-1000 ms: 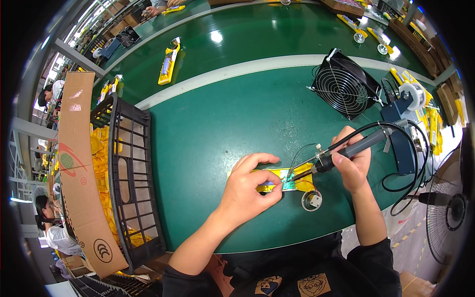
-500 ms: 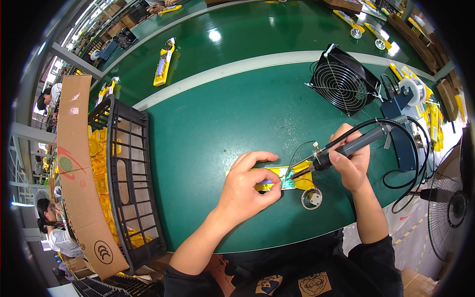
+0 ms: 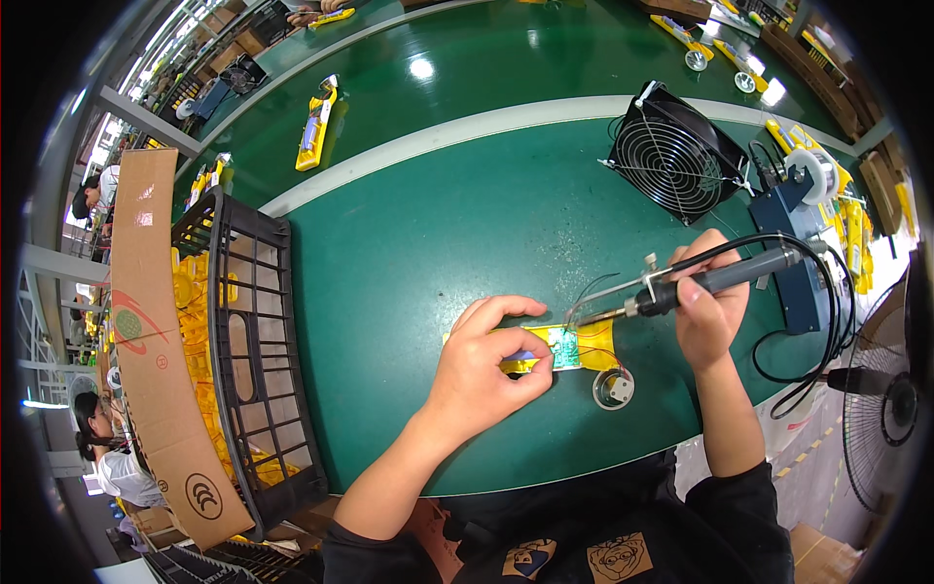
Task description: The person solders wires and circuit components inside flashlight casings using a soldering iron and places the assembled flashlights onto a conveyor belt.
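Left hand (image 3: 479, 375): fingers curled and pinching the yellow part (image 3: 540, 348) against the green table (image 3: 418, 234); thumb on its near edge, forefinger arched over its far edge.
Yellow part: lies flat on the table just right of the left fingertips; a small green circuit board (image 3: 562, 347) sits in it, with thin wires rising from it — how they attach is too small to tell.
Right hand (image 3: 708, 304): closed round the grip of the soldering iron (image 3: 681, 288); the black handle runs out past the knuckles to the right, the metal tip (image 3: 585, 319) points left, just above the board.
Cable (image 3: 808, 360): black; loops from the iron's handle round the outer side of the right hand.
Round holder (image 3: 613, 387): a small ring-shaped thing on the table, just below the iron's tip and near the right wrist — apart from the yellow part, it seems.
Fan (image 3: 676, 156): black, grilled; well beyond the right fingers.
Black crate (image 3: 255, 360): left of the left forearm; yellow pieces inside.
Cardboard sheet (image 3: 146, 341): leaning outside the crate.
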The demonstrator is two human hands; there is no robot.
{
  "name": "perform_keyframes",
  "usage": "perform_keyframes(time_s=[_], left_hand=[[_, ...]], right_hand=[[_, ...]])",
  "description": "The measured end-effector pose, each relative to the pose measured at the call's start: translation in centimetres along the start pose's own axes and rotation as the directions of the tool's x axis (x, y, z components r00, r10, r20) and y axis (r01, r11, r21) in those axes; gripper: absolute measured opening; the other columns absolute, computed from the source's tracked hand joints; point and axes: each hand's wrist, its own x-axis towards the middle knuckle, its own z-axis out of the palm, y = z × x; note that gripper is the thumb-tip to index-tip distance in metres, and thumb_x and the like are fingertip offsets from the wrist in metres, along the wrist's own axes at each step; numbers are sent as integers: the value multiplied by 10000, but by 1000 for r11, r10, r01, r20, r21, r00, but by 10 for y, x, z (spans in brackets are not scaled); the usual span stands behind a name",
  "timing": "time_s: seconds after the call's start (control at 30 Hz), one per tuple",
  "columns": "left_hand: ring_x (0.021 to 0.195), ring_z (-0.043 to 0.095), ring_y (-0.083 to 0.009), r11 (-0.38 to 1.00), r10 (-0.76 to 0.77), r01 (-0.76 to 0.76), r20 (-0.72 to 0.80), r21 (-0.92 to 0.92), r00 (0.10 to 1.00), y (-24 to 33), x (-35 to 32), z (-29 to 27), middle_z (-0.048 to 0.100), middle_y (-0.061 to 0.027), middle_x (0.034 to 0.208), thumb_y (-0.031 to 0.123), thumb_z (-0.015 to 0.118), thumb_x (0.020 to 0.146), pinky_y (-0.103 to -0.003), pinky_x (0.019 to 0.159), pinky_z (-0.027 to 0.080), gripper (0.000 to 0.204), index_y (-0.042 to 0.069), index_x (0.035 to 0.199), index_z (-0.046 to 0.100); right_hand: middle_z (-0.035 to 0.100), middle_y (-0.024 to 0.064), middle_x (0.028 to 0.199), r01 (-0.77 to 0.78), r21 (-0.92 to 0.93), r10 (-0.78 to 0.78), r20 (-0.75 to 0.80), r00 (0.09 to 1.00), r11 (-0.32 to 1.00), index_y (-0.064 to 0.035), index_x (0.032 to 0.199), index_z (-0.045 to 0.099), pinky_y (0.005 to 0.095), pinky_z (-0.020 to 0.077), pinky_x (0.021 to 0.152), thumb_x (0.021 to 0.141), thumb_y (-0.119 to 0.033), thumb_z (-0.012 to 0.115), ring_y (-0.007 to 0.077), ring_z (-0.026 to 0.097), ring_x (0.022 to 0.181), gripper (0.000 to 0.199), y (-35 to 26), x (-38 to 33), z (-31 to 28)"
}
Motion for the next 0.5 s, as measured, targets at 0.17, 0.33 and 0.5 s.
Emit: perform_keyframes(time_s=[0.17, 0.33, 0.5], left_hand=[[840, 535, -178, 1000, -6, 6, 20, 2, 1000, -1, 0, 0, 556, -75, 941, 22, 631, 577, -244, 588, 517, 69, 49, 640, 623], [851, 536, -182, 1000, -19, 20, 19, -14, 1000, 0, 0, 1, 555, -73, 948, 24, 630, 579, -249, 595, 511, 65, 49, 638, 623], [852, 533, -200, 997, -1, 0, -9, -71, 1000, 1, -2, -8, 564, -69, 921, 72, 646, 591, -291, 716, 431, 71, 66, 650, 608]], right_hand=[[428, 28, 657, 77, 15, -75, -128, 989, 997, -16, 764, 434, 191, 301, 489, 685, -133, 553, 63, 372, 548, 184, 2, 5, -2], [428, 17, 625, 74, 0, -73, -177, 981, 997, -16, 789, 435, 174, 287, 435, 710, -121, 547, 44, 362, 498, 173, 0, 7, -1], [447, 33, 676, 13, -41, -21, -190, 982, 999, -14, 781, 442, 156, 293, 450, 698, -162, 537, 40, 366, 507, 195, 2, 7, 0]])
